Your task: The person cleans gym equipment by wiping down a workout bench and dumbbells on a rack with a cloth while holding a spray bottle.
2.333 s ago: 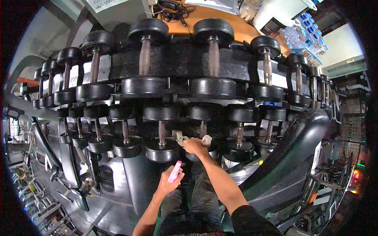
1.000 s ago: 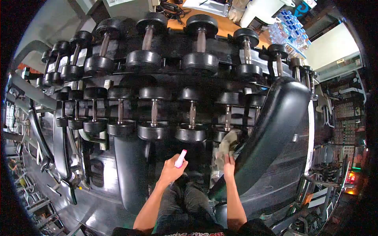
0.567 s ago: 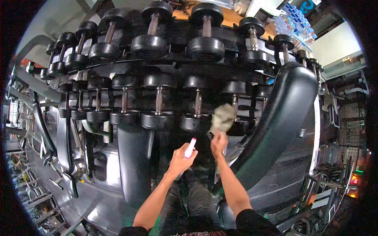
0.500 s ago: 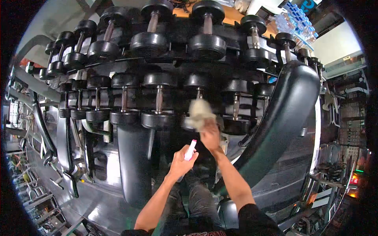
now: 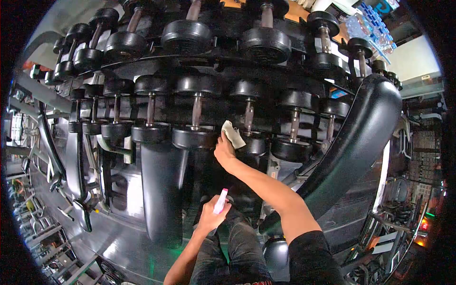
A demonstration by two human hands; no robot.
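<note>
In my left hand [image 5: 212, 217], low in front of my legs, is a spray bottle [image 5: 220, 202] with a white head and pink tip; my fingers wrap round it and hide most of its body. My right hand [image 5: 225, 150] reaches forward, gripping a pale cloth [image 5: 233, 135]. The cloth lies at the near end of a black dumbbell [image 5: 249, 114] with a metal handle, on the lower row of the rack. To its left sits another dumbbell [image 5: 196, 111], close to my right fingers. A further dumbbell [image 5: 294, 121] rests on the right.
An upper row of larger dumbbells [image 5: 187, 37] runs behind. Padded black benches stand near me, one bench [image 5: 354, 137] on the right and one bench [image 5: 163, 194] on the left. Water bottles [image 5: 373, 28] are stacked at the far right.
My right hand and the cloth have moved left and lie at the dumbbell's near end, no longer blurred. My left hand with the spray bottle has dropped lower and slightly left. The view has shifted.
</note>
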